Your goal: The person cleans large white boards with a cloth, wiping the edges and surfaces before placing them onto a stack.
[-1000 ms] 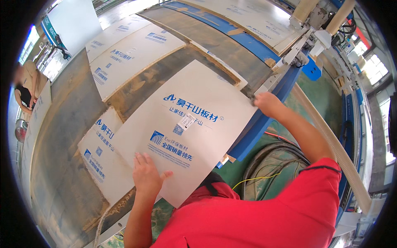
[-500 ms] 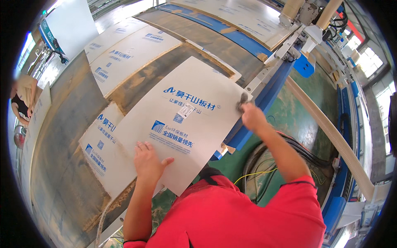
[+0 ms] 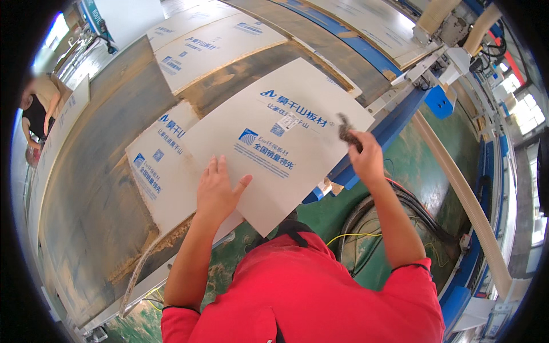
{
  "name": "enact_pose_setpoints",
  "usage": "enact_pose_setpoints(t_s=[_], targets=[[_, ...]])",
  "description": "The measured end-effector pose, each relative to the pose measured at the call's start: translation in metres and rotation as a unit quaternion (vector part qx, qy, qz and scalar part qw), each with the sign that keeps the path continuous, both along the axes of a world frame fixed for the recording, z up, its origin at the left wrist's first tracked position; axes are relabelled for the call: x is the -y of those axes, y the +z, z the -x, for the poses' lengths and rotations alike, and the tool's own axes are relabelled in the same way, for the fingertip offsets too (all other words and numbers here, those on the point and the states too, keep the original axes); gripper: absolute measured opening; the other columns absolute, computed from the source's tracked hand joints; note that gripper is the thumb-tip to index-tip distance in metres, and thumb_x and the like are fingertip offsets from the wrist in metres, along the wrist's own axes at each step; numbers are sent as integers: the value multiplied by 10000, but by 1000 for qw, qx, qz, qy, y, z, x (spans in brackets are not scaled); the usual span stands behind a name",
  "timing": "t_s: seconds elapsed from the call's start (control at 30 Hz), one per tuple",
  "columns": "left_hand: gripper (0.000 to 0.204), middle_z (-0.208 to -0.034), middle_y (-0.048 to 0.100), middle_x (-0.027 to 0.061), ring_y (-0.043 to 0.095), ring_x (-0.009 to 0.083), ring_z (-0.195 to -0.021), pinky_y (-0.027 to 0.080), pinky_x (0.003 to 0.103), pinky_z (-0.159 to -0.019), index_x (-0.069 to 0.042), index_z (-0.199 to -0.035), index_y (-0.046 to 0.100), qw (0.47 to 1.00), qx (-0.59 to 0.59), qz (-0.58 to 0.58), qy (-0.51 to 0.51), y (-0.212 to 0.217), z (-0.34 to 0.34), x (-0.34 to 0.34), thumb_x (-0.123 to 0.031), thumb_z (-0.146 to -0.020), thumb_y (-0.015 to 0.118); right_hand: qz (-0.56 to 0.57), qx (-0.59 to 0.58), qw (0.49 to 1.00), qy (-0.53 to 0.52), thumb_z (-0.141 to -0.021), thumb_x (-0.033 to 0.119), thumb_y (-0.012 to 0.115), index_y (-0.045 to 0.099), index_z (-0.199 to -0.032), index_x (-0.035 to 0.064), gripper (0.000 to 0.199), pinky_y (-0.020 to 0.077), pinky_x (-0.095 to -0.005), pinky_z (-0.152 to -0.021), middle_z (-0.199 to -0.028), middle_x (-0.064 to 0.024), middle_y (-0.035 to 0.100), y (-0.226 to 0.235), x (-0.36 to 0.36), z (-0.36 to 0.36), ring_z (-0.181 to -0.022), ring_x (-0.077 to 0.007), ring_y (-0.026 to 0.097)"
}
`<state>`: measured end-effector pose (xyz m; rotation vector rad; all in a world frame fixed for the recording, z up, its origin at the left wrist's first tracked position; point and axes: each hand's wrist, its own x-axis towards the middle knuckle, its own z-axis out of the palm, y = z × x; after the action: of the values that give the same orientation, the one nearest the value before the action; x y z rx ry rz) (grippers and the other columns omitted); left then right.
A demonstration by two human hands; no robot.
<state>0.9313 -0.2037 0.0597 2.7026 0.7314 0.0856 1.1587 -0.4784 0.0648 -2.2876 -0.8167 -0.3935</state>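
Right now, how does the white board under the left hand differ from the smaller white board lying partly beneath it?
The top board is larger and overhangs the table's near edge; the lower board is smaller and partly covered. The left hand lies flat on the top board and the right hand is at its right edge, holding something small and dark; neither touches the lower board. Both are white with blue print.

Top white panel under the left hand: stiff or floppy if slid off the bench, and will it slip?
The white panel probably stays stiff: its near corner overhangs the bench edge without sagging. It likely slides easily, since it lies on another flat white panel with a smooth face. The left hand lies flat on it; the right hand pinches a small dark object.
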Motion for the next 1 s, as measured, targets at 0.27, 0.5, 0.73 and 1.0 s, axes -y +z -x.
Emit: enact_pose_setpoints(t_s=[0.27,0.5,0.73,1.0], targets=[[603,-1375,424,231,452,339,-1238,333,386,-1059,53,-1390,346,926,266,229,141,6,88,-17,-390,-994,448,237,-43,929,281,-820,83,495,621,-971,47,201,518,-435,-757,-955,-152,633,-49,-146,140,-895,-315,631],[513,-1378,429,185,468,267,-1222,347,370,-1040,14,-1417,317,843,390,279,242,12,182,-4,-295,-1016,404,63,-56,926,367,-808,69,550,643,-1081,105,291,513,-438,-758,-956,-153,635,-4,-207,131,-879,-348,623],[516,-1313,468,160,513,233,-1129,372,359,-1011,20,-1399,324,792,411,330,308,8,222,26,-324,-1020,386,134,-9,991,15,-818,83,507,656,-1022,23,260,491,-467,-809,-943,-197,636,-69,-199,-19,-933,-374,615],[485,-1305,473,163,537,227,-1098,407,368,-981,1,-1389,346,809,403,319,285,25,168,35,-314,-1022,379,150,114,917,351,-814,66,486,636,-956,57,207,519,-438,-761,-967,-156,631,-48,-263,35,-934,-328,622]])
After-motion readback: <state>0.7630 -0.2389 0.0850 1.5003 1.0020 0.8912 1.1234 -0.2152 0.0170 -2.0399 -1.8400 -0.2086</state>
